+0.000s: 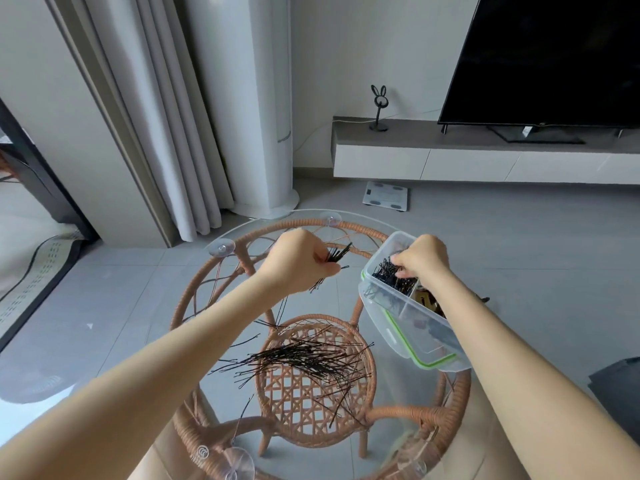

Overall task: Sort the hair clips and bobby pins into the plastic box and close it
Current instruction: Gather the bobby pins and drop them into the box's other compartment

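A clear plastic box [377,265] with inner dividers stands at the right side of a round glass table [242,230]. Its far compartment holds a heap of black bobby pins [391,277]; dark and brown clips [427,301] lie in the compartment beside it. The green-sealed lid [412,344] leans against the box's near side. My left hand [298,263] is shut on a small bunch of bobby pins [337,253], left of the box. My right hand [420,258] reaches into the far compartment, fingertips pinched among the pins there. A loose pile of bobby pins [304,358] lies on the glass.
The glass top rests on a wicker frame [194,292] with suction cups [221,249] at the rim. Behind stand a curtain, a white column unit [263,133], a floor scale [386,195], and a TV [547,60] on a low cabinet. A dark object [620,386] sits at the right.
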Motion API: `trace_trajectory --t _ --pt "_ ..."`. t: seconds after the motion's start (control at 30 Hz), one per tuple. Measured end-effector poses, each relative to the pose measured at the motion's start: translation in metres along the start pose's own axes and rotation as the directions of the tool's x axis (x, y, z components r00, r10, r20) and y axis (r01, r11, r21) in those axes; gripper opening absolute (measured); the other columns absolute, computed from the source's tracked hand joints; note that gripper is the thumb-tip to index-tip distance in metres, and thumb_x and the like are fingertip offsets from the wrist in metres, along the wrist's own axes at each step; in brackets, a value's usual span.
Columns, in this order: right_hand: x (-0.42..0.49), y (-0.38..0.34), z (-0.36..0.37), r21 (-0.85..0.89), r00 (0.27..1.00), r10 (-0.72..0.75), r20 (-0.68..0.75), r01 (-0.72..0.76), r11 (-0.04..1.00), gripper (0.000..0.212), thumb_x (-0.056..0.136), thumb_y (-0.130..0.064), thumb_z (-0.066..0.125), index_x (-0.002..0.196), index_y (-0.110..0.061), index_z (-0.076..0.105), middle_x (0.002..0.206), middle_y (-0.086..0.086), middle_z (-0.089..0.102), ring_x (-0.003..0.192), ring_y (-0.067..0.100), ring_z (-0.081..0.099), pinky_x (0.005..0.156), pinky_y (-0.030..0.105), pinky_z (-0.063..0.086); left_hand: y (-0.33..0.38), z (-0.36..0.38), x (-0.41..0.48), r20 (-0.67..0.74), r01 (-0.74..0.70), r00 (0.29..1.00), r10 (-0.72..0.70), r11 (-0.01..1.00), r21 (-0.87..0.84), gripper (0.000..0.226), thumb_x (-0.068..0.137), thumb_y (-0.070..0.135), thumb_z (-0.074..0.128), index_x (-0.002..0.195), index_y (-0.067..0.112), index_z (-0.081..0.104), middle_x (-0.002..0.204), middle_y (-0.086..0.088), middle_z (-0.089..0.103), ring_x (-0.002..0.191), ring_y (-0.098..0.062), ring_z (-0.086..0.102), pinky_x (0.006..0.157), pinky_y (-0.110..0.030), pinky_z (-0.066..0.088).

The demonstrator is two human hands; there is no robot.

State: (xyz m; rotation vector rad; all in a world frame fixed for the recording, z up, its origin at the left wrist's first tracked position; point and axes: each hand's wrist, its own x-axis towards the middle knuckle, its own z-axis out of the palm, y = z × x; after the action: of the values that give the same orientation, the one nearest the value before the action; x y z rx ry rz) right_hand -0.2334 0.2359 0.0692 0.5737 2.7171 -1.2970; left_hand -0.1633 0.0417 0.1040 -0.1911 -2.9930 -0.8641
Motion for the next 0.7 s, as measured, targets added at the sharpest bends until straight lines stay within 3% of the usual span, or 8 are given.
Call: trace_trajectory --t 0.1,0.17,0.27,0.33,0.47,0.57,0.7 --pt "0.000 -0.003 -0.002 -0.208 0.990 -0.104 0.092 0.122 0.971 0.018 0.082 -0.010 0.060 0.095 0.002 0.060 0.094 0.018 0.070 0.062 0.026 0.070 0.043 0.022 0.043 0.025 0.010 0.022 0.004 -0.044 0.999 0.044 0.999 -0.024 0.026 0.081 0.020 0.064 0.073 -0.003 0.071 0.062 -0.019 0.063 0.046 -0.017 0.040 0.046 -0.022 0.033" --pt "0.001 -0.001 -0.009 -0.251 0.985 -0.151 0.088 0.169 0.953 0.015 0.085 -0.010 0.050 0.080 0.002 0.058 0.084 0.021 0.071 0.062 0.027 0.069 0.052 0.025 0.050 0.040 0.019 0.037 0.019 -0.053 0.998 0.053 0.998 -0.021 0.025 0.080 0.019 0.065 0.065 -0.001 0.067 0.052 -0.011 0.050 0.043 -0.016 0.034 0.044 -0.022 0.029" --pt "0.003 0.009 -0.028 -0.204 0.978 -0.206 -0.024 0.196 0.959 0.026 0.084 -0.007 0.044 0.071 0.005 0.063 0.077 0.021 0.070 0.074 0.033 0.069 0.072 0.039 0.057 0.056 0.038 0.057 0.050 -0.058 0.997 0.058 0.998 0.009 0.021 0.079 0.019 0.066 0.064 0.004 0.066 0.056 -0.010 0.049 0.049 -0.021 0.040 0.050 -0.024 0.033" --pt "0.001 0.019 -0.043 -0.178 0.961 -0.259 -0.101 0.239 0.955 0.028 0.083 -0.006 0.045 0.070 0.006 0.066 0.075 0.022 0.070 0.075 0.037 0.067 0.073 0.040 0.057 0.065 0.052 0.071 0.087 -0.051 0.995 0.048 0.998 0.036 0.025 0.080 0.020 0.066 0.062 0.002 0.065 0.055 -0.008 0.051 0.055 -0.023 0.046 0.052 -0.026 0.037" --pt "-0.007 0.036 -0.059 -0.083 0.946 -0.305 -0.108 0.297 0.951 0.030 0.083 -0.009 0.046 0.069 0.010 0.063 0.066 0.022 0.069 0.071 0.039 0.067 0.071 0.051 0.057 0.073 0.077 0.088 0.150 0.010 0.988 -0.029 0.992 0.124 0.043 0.082 0.019 0.066 0.049 0.010 0.039 0.050 0.000 0.040 0.061 -0.023 0.049 0.054 -0.027 0.041" --pt "-0.015 0.041 -0.064 -0.073 0.944 -0.322 -0.078 0.316 0.946 0.031 0.085 -0.014 0.047 0.068 0.006 0.064 0.063 0.017 0.070 0.069 0.036 0.068 0.072 0.051 0.057 0.080 0.081 0.092 0.186 0.020 0.981 -0.051 0.986 0.166 0.045 0.083 0.018 0.066 0.050 0.009 0.037 0.051 -0.001 0.041 0.060 -0.021 0.051 0.049 -0.024 0.041" --pt "-0.029 0.039 -0.066 -0.066 0.927 -0.373 -0.051 0.369 0.927 0.031 0.088 -0.017 0.050 0.068 0.001 0.066 0.064 0.012 0.071 0.067 0.032 0.069 0.072 0.049 0.057 0.086 0.072 0.092 0.308 -0.072 0.951 -0.020 0.956 0.285 0.048 0.085 0.035 0.060 0.051 0.008 0.041 0.053 0.001 0.045 0.058 -0.017 0.048 0.059 -0.025 0.043"
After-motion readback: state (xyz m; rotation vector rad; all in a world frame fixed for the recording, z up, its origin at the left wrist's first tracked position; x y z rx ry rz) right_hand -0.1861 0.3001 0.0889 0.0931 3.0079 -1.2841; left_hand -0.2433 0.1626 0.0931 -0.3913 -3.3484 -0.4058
